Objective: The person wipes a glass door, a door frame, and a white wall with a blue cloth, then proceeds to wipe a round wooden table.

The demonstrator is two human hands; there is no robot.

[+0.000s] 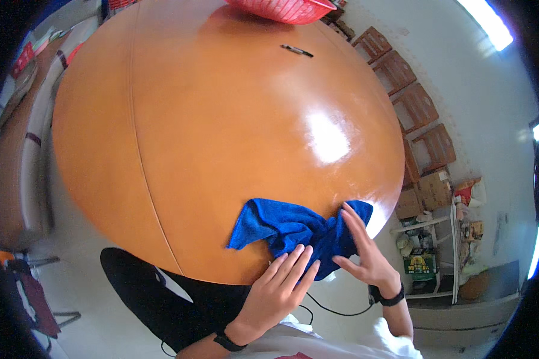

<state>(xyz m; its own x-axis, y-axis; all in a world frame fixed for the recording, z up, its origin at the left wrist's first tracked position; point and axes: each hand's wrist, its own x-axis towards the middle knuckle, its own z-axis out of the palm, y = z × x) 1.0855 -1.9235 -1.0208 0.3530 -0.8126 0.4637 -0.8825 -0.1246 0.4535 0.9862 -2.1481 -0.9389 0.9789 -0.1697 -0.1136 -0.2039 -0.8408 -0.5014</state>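
Note:
A crumpled blue cloth [292, 224] lies at the near right edge of an orange-brown table [215, 134], part of it over the rim. My left hand [280, 287] rests with its fingertips on the cloth's near side, fingers extended. At the cloth's right end is my right hand [364, 256], its fingers against the fabric and its thumb spread apart. Neither hand visibly grips the cloth. Both wrists wear black bands. Farther up the table lies a dark pen or marker [297, 50].
A red plastic basket [287, 10] stands at the table's far edge. Wooden chairs [415, 107] line the wall at right, beside cardboard boxes [435, 188] and a white shelf rack [454, 251]. A long wooden bench or sofa [13, 170] is at left. Black cables hang below the table edge.

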